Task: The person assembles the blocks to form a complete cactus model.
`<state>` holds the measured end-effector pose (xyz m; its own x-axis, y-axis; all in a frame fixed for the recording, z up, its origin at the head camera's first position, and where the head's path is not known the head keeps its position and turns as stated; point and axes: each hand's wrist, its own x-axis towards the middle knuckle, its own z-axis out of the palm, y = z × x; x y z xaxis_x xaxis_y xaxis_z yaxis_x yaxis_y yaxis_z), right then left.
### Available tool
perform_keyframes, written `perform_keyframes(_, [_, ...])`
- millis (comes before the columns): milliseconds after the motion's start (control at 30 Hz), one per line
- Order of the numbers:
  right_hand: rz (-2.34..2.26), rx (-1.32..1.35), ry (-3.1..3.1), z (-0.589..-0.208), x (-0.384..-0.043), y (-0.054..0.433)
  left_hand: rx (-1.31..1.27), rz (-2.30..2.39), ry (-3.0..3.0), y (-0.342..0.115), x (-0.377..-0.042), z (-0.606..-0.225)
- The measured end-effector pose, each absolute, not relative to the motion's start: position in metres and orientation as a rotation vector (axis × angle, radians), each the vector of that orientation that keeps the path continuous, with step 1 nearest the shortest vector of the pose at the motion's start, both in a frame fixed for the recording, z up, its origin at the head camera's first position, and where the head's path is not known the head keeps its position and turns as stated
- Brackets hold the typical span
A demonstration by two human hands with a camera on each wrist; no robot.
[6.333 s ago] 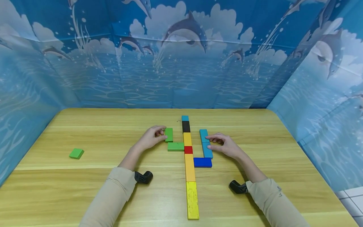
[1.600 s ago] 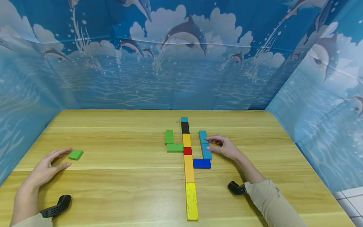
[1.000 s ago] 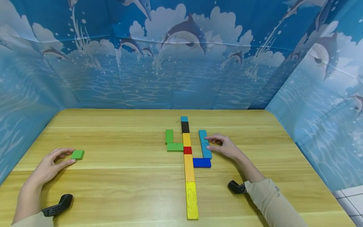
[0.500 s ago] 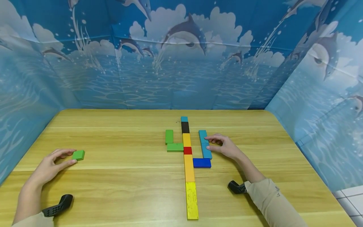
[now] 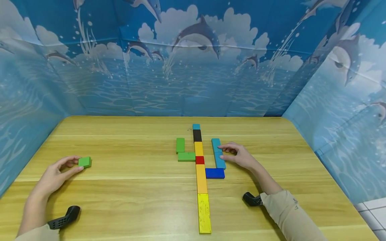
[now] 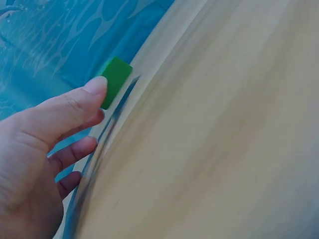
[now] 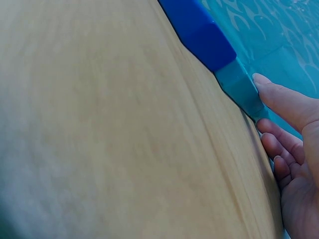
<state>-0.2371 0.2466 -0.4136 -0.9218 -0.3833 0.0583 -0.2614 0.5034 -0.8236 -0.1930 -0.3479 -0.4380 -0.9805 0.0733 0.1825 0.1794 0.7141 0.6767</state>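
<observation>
At the left of the table my left hand (image 5: pixel 54 174) pinches a small green block (image 5: pixel 85 162) between thumb and fingers. In the left wrist view the thumb lies on the face of that block (image 6: pixel 118 77), which appears raised slightly off the wood. My right hand (image 5: pixel 239 156) touches the right side of two light blue blocks (image 5: pixel 216 145) laid end to end, thumb and fingertip against their edge. A dark blue block (image 5: pixel 215 173) joins their near end to a long central row. The right wrist view shows the thumb against a light blue block (image 7: pixel 241 87).
The central row runs light blue (image 5: pixel 196 126), black (image 5: pixel 197 135), yellow-orange (image 5: pixel 198 148), red (image 5: pixel 199 160), orange (image 5: pixel 201 179) and yellow (image 5: pixel 204 213). Two green blocks (image 5: pixel 186 156) form an L on its left. A dolphin-print cloth (image 5: pixel 187 83) surrounds the wooden table (image 5: pixel 135 201).
My left hand has left the green L, moved to the far left, and taken hold of the small green block, now tilted and shifted slightly right. My right hand has stayed put.
</observation>
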Motion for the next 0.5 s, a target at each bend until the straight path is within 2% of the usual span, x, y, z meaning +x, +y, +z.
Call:
perform_keyframes(133, [-1.391,-0.560,2.611,-0.413,-0.237,0.246,-0.190,-1.104,-2.748,-0.340,-0.196,-0.437])
perform_keyframes(367, [-1.427,-0.565,2.605,-0.441,-0.252,0.261,-0.257,-1.133,-2.713,-0.321,-0.210,-0.436])
perform_keyframes(500, [-1.428,-0.573,2.607,-0.443,-0.253,0.262,-0.291,-1.145,-2.697,-0.303,-0.220,-0.436])
